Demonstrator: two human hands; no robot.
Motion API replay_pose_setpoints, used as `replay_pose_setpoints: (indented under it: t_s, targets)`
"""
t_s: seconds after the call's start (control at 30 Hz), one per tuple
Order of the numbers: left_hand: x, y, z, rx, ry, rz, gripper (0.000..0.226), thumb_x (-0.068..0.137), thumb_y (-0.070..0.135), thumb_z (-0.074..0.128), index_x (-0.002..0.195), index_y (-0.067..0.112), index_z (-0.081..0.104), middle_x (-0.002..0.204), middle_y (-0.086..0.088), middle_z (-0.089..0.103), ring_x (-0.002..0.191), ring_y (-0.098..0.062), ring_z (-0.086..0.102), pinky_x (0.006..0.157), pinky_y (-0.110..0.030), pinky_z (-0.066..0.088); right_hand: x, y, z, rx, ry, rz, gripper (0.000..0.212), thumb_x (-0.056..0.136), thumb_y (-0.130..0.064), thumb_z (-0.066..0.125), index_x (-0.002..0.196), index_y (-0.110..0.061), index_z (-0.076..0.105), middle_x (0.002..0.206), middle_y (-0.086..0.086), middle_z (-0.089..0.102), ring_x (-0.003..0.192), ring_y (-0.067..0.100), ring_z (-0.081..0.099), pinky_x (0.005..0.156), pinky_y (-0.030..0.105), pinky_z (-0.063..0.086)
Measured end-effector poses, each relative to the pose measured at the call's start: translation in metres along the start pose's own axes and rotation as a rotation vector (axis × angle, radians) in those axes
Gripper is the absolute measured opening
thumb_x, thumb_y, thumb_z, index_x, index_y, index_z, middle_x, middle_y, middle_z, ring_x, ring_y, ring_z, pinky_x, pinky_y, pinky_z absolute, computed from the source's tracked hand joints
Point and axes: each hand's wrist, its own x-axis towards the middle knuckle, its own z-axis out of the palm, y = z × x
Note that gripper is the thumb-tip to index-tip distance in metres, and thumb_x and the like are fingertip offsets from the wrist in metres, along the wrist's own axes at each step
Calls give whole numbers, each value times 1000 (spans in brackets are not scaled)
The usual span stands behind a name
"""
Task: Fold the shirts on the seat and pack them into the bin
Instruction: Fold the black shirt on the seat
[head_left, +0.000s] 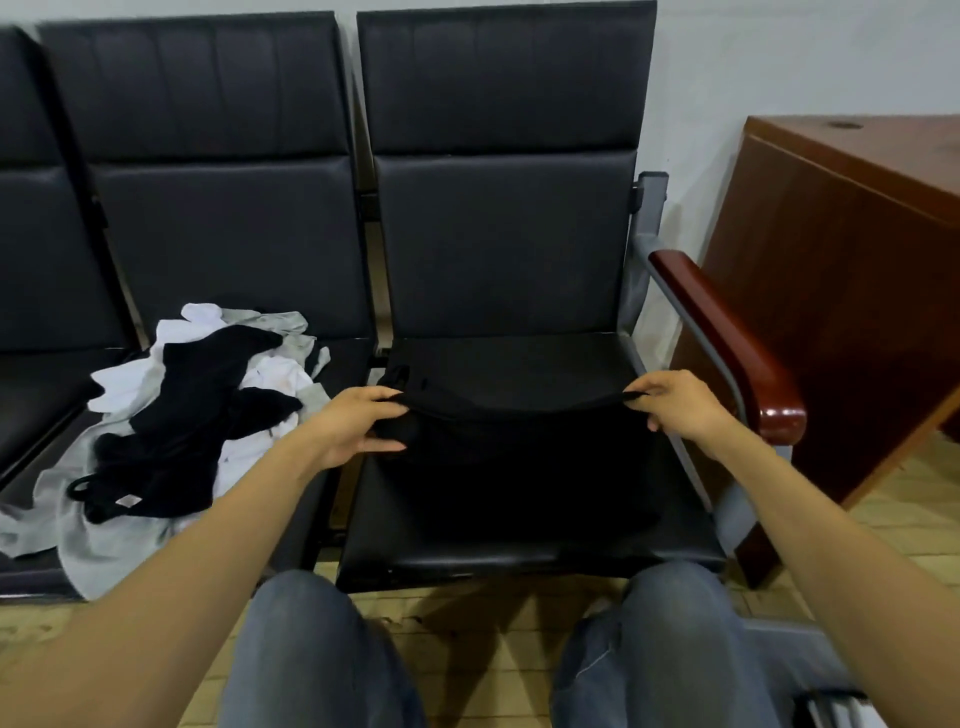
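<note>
So here's where we're at: the black fabric shirt (519, 467) is spread out across the black padded seat (519, 558) in the middle of the frame, and it's black on black, so its outline is hard to make out. Our left hand (358, 423) has the raised edge pinched between thumb and curled fingers at centre-left. Our right hand (670, 402) is doing the same at centre-right, fingers curled over the hem and nipping it. The edge hangs between the two with a bit of sag.

Handling-wise it looks about as easy as it gets: light, floppy, no stiffness at all. It'll drape and bunch wherever we aren't holding it. It probably won't slide much on that seat, though the cover looks smooth, so we wouldn't count on that. We reckon the best grip is right at the two corners of the edge, kept taut, so the fold lands straight. Grab it mid-edge and it'll just sag.

The loose pile of black, white and grey shirts (171, 415) sits on the next seat, lower left. We can't spot the bin in view.
</note>
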Motion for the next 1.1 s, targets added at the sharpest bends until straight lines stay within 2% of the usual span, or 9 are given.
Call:
replay_pose_setpoints:
  t_s: [0.1, 0.23, 0.3, 0.37, 0.47, 0.6, 0.73, 0.87, 1.1]
  targets:
    - [32, 20, 4, -176, -5, -67, 15, 91, 0, 57, 101, 7, 64, 103, -6, 65, 90, -14, 62, 53, -22, 55, 29, -21, -11, 216, -108, 144, 11, 92, -1, 56, 102, -5, 61, 80, 8, 62, 57, 14, 58, 43, 18, 46]
    - [101, 59, 23, -515, 153, -11, 22, 90, -10, 52, 110, 0, 58, 115, -12, 58, 102, -24, 60, 67, -31, 57, 96, -45, -7, 508, 6, 208, 11, 95, 5, 48, 96, -5, 54, 107, 16, 56, 60, 20, 63, 47, 19, 53]
    - [136, 79, 35, -621, 116, 87, 45, 93, -3, 53, 136, 3, 44, 132, -11, 51, 126, -28, 48, 88, -40, 50, 137, -52, 0, 594, 136, 149, 18, 94, 5, 47, 104, -7, 56, 120, 17, 53, 89, 26, 65, 69, 22, 56]
    - [159, 88, 47, -604, 8, 140, 70, 94, 9, 57, 151, 18, 17, 152, -8, 31, 142, -29, 25, 106, -48, 37, 164, -53, 11, 595, 132, 73, 53, 93, 6, 47, 141, -14, 38, 144, 10, 39, 128, 28, 45, 95, 31, 45]
    - [179, 66, 63, -267, -44, 104, 79, 94, 19, 57, 152, 31, 5, 159, -1, 8, 145, -27, 13, 115, -50, 18, 174, -39, 40, 471, -32, 74, 77, 93, 5, 45, 153, -28, 9, 158, 3, 17, 139, 25, 29, 103, 33, 35]
    - [187, 12, 69, 241, 43, 142, 58, 93, 23, 61, 145, 23, 36, 149, -3, 32, 135, -24, 36, 100, -29, 35, 166, -4, 80, 138, -152, 43, 70, 93, -5, 54, 152, -22, 19, 154, 6, 30, 137, 24, 35, 102, 26, 33]
    - [172, -44, 63, 949, 225, 389, 37, 88, 30, 65, 123, 20, 58, 130, -5, 43, 124, -26, 38, 104, -36, 33, 140, 23, 122, -162, -292, -35, 63, 94, -27, 58, 149, -20, 29, 156, 6, 26, 142, 25, 26, 114, 31, 24]
    - [138, -85, 56, 1163, 280, 627, 28, 87, 34, 65, 107, 16, 61, 108, -4, 48, 105, -25, 48, 90, -34, 37, 98, 31, 151, -477, -267, -212, 57, 95, -39, 52, 147, -28, 32, 158, 0, 16, 147, 25, -1, 117, 52, 7]
    - [103, -105, 46, 1359, 186, 453, 33, 95, 35, 52, 125, 22, 52, 117, 3, 57, 116, -19, 48, 100, -31, 30, 39, 50, 166, -638, -99, -423, 34, 98, -32, 48, 128, -20, 56, 133, 2, 46, 133, 21, 31, 110, 36, 22]
